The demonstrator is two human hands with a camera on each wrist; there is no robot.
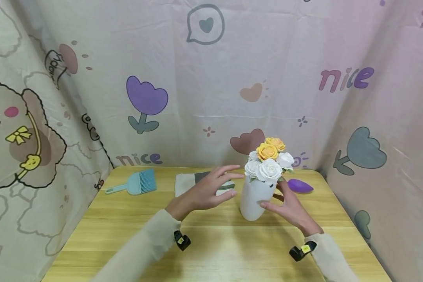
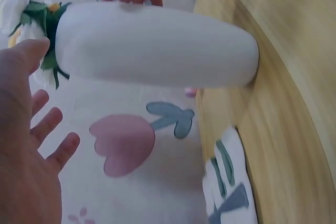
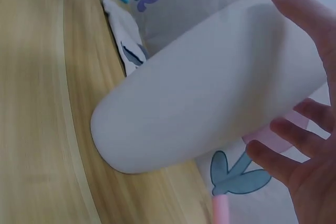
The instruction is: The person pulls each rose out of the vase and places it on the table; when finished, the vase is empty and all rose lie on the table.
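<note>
Positioning the white vase [image 1: 252, 201] of roses [image 1: 269, 169] seems the step in hand: it stands on the desk [image 1: 211, 250], left hand [image 1: 209, 190] spread just beside it, right hand [image 1: 290, 205] curved around it, grip unclear, and the next move likely calls for gently steadying both sides.

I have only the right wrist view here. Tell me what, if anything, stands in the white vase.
Observer: A bunch of roses, white and yellow, stands in the mouth of the vase.
Operator: Good. Report on the side of the vase across from my camera.
Observer: The left hand is there, with its fingers extended toward the vase.
Operator: Now identify the teal scrap at my top edge.
Observer: In the head view it is a hand brush, with its handle to the left and its bristles to the right.
</note>
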